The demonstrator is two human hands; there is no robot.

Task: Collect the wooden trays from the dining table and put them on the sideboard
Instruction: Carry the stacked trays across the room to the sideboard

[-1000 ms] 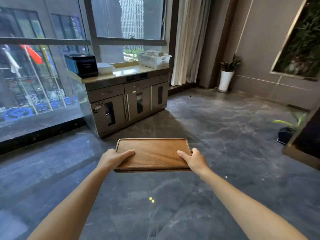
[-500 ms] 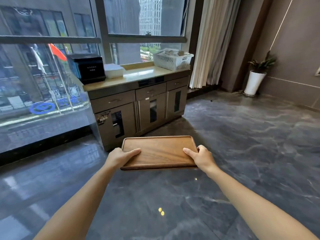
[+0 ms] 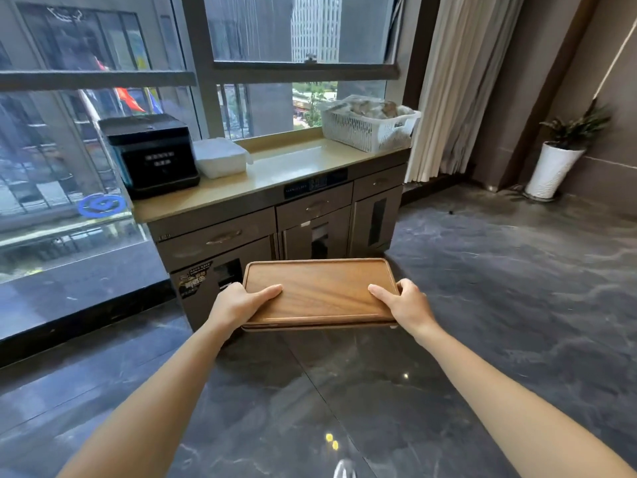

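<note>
I carry a stack of brown wooden trays [image 3: 322, 291] level in front of me, above the dark floor. My left hand [image 3: 241, 303] grips the stack's near left corner, thumb on top. My right hand [image 3: 405, 305] grips the near right corner the same way. Straight ahead stands the sideboard [image 3: 286, 170], a grey cabinet with a beige top under the window; a bare stretch of its top lies in the middle. How many trays are in the stack I cannot tell.
On the sideboard sit a black appliance [image 3: 151, 153] at the left, a white lidded box [image 3: 220, 157] beside it and a white basket [image 3: 367, 124] at the right. A curtain [image 3: 458, 84] and a potted plant [image 3: 558, 160] stand to the right. Polished marble floor all around.
I have walked closer to the sideboard; it now looms larger and more central. Both hands hold the trays the same way throughout.
</note>
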